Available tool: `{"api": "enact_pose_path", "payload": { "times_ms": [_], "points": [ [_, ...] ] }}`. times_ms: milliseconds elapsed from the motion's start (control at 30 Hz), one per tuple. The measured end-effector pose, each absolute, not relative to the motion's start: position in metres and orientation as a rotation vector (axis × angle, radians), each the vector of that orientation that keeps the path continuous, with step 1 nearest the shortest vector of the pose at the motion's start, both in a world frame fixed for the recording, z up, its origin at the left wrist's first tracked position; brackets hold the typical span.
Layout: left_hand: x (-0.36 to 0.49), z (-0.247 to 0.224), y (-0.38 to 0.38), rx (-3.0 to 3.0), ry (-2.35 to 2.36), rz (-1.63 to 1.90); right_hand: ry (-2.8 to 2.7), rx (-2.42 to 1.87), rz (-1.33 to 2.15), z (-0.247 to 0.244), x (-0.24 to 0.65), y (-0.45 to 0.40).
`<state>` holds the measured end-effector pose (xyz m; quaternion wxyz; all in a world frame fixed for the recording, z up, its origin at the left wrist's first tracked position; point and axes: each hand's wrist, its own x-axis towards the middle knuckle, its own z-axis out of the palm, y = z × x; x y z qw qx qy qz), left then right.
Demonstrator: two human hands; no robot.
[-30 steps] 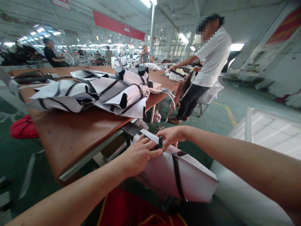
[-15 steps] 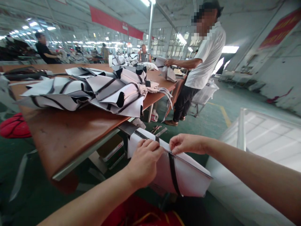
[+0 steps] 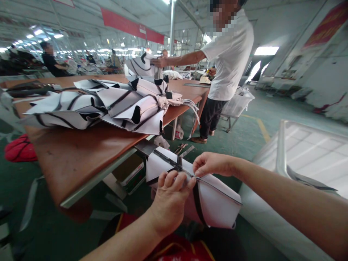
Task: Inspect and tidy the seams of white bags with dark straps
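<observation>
In front of me a white sewn piece with black bands [image 3: 217, 201], like a bag panel, lies lengthwise, its far end by the table corner. My left hand [image 3: 171, 195] lies over its near side, fingers curled and pressed on the dark seam along the top. My right hand [image 3: 208, 165] is closed in a pinch at that same seam, just right of my left fingertips. Whatever small bit sits between the right thumb and finger is hidden. One black band runs down the piece's side, right of my left hand.
A brown-topped table [image 3: 67, 159] bears a pile of similar white pieces [image 3: 119, 99]. A white-lined cart [image 3: 312, 152] stands close on my right. Beyond the table, a co-worker in a white shirt [image 3: 228, 54] holds another white piece [image 3: 140, 67]. A red bundle [image 3: 20, 148] is at left.
My left hand has slid right along the seam, closer to my right hand, which stays pinched. The co-worker has reached left over the table with a white piece.
</observation>
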<state>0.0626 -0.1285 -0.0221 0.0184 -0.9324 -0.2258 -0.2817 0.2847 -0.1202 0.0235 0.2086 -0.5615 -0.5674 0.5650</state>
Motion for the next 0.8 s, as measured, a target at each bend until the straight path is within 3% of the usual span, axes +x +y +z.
{"api": "enact_pose_path", "payload": {
  "times_ms": [567,800],
  "points": [
    [0.064,-0.021,-0.132,-2.942,-0.849,-0.761,-2.1,-1.755,1.114,0.039,0.276,-0.124],
    [0.07,-0.016,-0.137,-2.862,-0.771,-0.921,-2.181,-1.755,0.873,0.034,0.278,-0.129]
  ]
}}
